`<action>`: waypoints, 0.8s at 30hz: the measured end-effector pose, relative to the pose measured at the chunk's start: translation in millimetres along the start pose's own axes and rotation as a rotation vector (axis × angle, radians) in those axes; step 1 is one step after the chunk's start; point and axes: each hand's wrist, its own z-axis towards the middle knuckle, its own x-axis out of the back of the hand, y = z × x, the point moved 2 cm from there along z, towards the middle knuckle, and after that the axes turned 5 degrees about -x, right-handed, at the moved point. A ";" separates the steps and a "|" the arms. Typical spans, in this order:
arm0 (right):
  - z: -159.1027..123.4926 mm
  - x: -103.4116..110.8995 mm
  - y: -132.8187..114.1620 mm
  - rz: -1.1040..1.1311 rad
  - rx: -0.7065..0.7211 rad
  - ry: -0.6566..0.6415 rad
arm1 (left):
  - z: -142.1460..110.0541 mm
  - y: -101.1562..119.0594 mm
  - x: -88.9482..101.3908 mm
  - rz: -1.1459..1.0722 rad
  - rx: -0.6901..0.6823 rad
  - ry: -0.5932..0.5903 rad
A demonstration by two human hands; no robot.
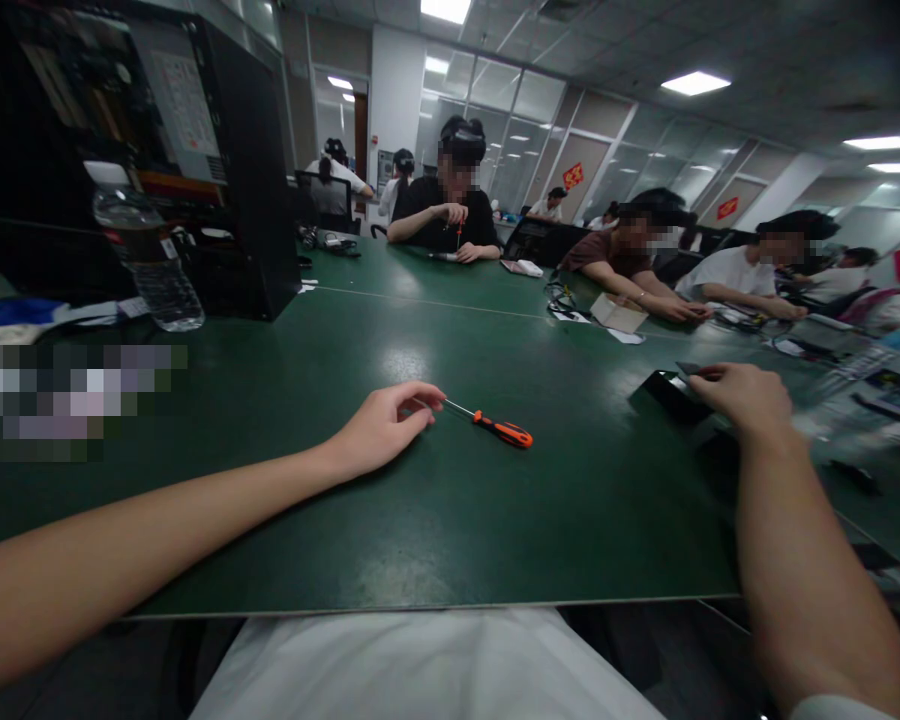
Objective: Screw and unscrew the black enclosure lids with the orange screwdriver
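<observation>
At about nine o'clock from the table's middle, a clear water bottle (146, 255) stands upright just in front of a black computer case (244, 170) on the green table (450, 520). Moving right, the left hand (382, 428) rests on the table near the centre, fingers curled loosely, the fingertips pinching the thin metal shaft end of a small screwdriver (495, 427). The screwdriver lies flat, its orange and black handle pointing toward four o'clock, away from the hand. Further right, at about three o'clock, the right hand (742, 397) lies palm down with the fingers bent, its fingertips touching a flat black device (667, 390) that sits on the table; whether it grips the device or only rests on it I cannot tell. Beyond, toward twelve and one o'clock, other people sit along the far side of the table with their own hands on small items, well apart from both of the wearer's hands.
</observation>
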 end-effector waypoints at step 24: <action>10.3 -8.7 -5.6 -0.116 0.032 -0.003 | -0.9 4.0 -0.8 0.097 -0.015 -0.071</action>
